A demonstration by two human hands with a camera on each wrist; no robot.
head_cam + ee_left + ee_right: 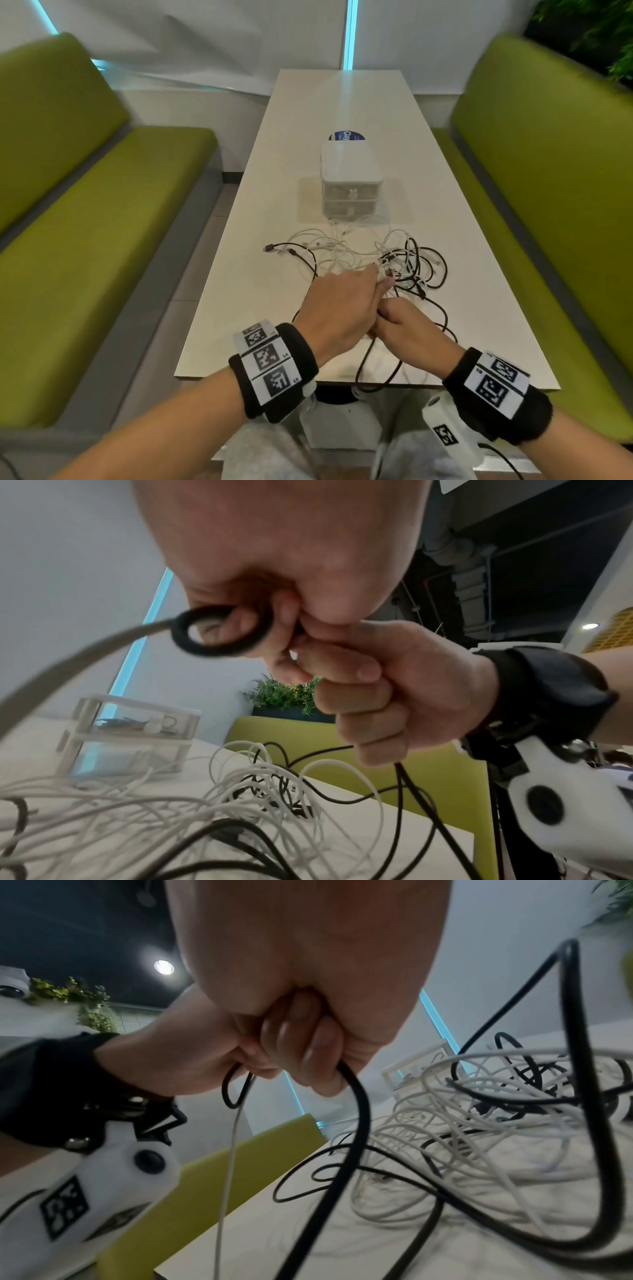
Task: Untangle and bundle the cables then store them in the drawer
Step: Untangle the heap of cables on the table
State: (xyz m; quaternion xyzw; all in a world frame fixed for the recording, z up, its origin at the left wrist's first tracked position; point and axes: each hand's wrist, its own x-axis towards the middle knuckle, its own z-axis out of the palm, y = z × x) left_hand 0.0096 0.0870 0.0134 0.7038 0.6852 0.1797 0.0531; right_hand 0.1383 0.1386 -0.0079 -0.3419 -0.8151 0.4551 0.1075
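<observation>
My left hand (337, 308) and right hand (407, 329) meet over the near end of a pale table (246, 308), both curled tight around a black cable (352, 1123); my left also pinches a thin white one. Beyond my knuckles, the tangle of black and white cables (370, 260) lies loose on the tabletop, just in front of a small closed drawer unit (351, 185). The cords look light, limp and springy, so I judge gripping near a plug end and feeding it through the loops works best.
</observation>
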